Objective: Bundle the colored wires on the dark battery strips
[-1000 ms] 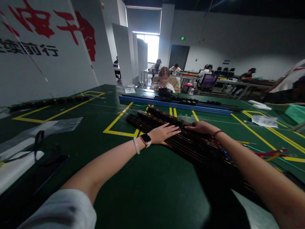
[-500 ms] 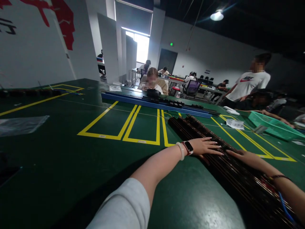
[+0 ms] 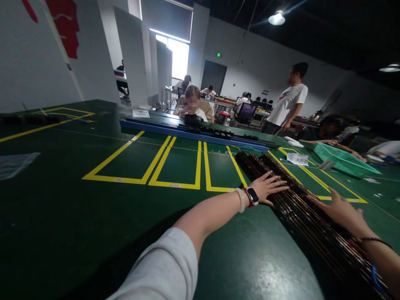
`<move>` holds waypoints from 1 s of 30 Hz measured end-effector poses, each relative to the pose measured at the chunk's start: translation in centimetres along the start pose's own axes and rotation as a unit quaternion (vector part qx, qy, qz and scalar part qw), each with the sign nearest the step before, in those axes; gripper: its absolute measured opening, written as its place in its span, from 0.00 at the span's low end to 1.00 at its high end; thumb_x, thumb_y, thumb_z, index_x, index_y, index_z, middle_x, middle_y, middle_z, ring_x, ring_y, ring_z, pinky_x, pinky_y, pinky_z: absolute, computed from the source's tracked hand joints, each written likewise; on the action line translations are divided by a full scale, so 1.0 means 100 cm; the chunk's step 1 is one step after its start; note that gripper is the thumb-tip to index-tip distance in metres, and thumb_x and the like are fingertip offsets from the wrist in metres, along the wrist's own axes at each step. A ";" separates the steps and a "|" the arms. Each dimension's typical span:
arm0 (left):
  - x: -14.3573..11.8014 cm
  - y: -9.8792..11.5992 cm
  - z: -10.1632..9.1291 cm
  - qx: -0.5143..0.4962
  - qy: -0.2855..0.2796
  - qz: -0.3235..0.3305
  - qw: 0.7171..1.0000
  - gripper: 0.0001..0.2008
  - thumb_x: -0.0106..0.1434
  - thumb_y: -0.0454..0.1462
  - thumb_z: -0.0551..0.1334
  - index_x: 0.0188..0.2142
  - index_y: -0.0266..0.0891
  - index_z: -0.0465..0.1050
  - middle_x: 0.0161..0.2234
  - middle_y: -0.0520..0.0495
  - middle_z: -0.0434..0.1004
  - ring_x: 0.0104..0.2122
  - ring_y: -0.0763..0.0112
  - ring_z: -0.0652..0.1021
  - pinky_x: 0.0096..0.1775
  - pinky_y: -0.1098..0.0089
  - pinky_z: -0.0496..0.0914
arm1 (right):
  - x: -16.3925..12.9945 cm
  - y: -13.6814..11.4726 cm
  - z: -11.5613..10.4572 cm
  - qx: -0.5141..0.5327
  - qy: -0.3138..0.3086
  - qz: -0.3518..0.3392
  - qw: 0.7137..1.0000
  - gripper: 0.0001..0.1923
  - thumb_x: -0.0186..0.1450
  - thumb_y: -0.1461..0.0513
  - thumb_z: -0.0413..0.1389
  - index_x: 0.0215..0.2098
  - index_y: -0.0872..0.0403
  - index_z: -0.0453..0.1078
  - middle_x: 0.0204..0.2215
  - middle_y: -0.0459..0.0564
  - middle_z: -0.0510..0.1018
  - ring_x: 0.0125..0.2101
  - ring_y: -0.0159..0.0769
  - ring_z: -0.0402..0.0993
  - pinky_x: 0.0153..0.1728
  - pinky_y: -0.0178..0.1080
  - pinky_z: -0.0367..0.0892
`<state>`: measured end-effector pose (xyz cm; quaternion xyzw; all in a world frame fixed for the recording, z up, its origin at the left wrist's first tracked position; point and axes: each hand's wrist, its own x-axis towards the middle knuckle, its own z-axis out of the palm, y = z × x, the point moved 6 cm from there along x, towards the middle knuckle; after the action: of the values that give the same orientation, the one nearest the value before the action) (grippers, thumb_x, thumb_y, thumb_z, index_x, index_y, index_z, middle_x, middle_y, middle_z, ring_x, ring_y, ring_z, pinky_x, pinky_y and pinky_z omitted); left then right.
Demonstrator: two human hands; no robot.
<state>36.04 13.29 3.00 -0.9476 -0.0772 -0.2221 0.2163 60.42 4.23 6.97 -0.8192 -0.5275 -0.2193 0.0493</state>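
Long dark strips with shiny copper-coloured lines (image 3: 300, 208) lie side by side as a bundle, running diagonally from mid-table to the lower right. My left hand (image 3: 267, 187) rests flat across the bundle's upper part, fingers spread. It wears a watch (image 3: 252, 196) and a pale bracelet. My right hand (image 3: 342, 210) is at the bundle's right side, fingers stretched along its edge; whether the fingertips touch it I cannot tell. A blue wire (image 3: 376, 277) shows by the bundle's lower right end, partly behind my right forearm.
Yellow tape boxes (image 3: 174, 185) mark the green table (image 3: 125, 233). A blue rail (image 3: 187, 133) with black parts lies along the far side. To the right stand a green basket (image 3: 343, 160) and a crumpled plastic bag (image 3: 297, 158). Several people sit or stand beyond.
The bundle's far end has shifted right across the tape marks. My left hand stays spread on it; my right hand's fingers have lifted and opened. The standing person has turned.
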 end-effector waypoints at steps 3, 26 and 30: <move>-0.038 -0.011 -0.005 -0.031 -0.012 -0.083 0.996 0.42 0.60 0.58 0.49 0.65 0.35 0.45 0.66 0.40 0.43 0.64 0.53 0.49 0.62 0.51 0.41 | -0.010 -0.038 -0.032 0.005 0.058 -0.001 0.998 0.46 0.60 0.37 0.37 0.67 0.56 0.43 0.55 0.75 0.63 0.57 0.65 0.55 0.51 0.65 0.53; -0.318 -0.063 -0.140 -0.151 -0.169 -0.289 0.930 0.25 0.67 0.47 0.48 0.59 0.40 0.60 0.60 0.42 0.62 0.59 0.58 0.64 0.56 0.52 0.62 | -0.070 -0.175 -0.004 -0.096 0.092 -0.243 0.961 0.28 0.69 0.65 0.41 0.67 0.52 0.46 0.60 0.55 0.61 0.56 0.50 0.61 0.57 0.61 0.46; -0.319 -0.062 -0.140 -0.163 -0.151 -0.287 0.932 0.24 0.67 0.46 0.49 0.59 0.40 0.61 0.60 0.42 0.62 0.59 0.58 0.64 0.57 0.52 0.61 | -0.057 -0.168 0.002 -0.106 0.088 -0.216 0.967 0.27 0.69 0.64 0.39 0.66 0.51 0.47 0.61 0.55 0.61 0.55 0.50 0.62 0.56 0.63 0.46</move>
<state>0.77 11.05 2.20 -0.9297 -0.3400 -0.1386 -0.0284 43.61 6.87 1.94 -0.6637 -0.6594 -0.3507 -0.0407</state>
